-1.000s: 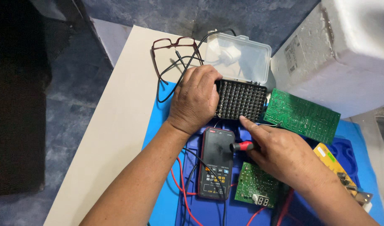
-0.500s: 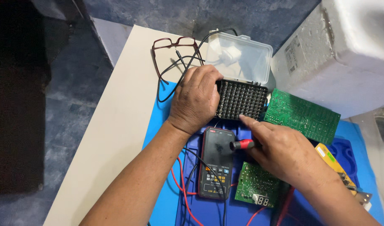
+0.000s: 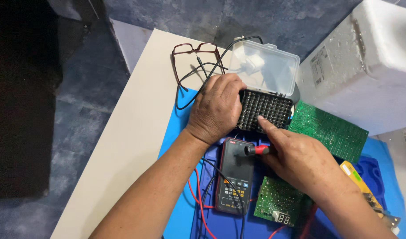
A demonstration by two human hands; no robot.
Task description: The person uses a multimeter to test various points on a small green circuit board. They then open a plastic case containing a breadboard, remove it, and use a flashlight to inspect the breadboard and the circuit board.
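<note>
My left hand (image 3: pixel 217 108) grips the left end of a black screwdriver-bit holder (image 3: pixel 267 110) that sits in an open case with a clear plastic lid (image 3: pixel 267 66). My right hand (image 3: pixel 300 161) holds a screwdriver with a red-and-black handle (image 3: pixel 257 150), and its forefinger touches the bit rows at the holder's near edge. A dark multimeter (image 3: pixel 234 177) with red and black leads lies on the blue mat (image 3: pixel 178 208) just below both hands.
Brown-framed glasses (image 3: pixel 192 57) and a black cable lie at the back of the beige table (image 3: pixel 123 146). A large green circuit board (image 3: pixel 329 130) lies right of the holder, a small one with a digit display (image 3: pixel 278 206) near me. A white foam box (image 3: pixel 366 62) stands at right.
My right forefinger has crept a little up onto the bit holder. The left hand and the screwdriver stay where they were.
</note>
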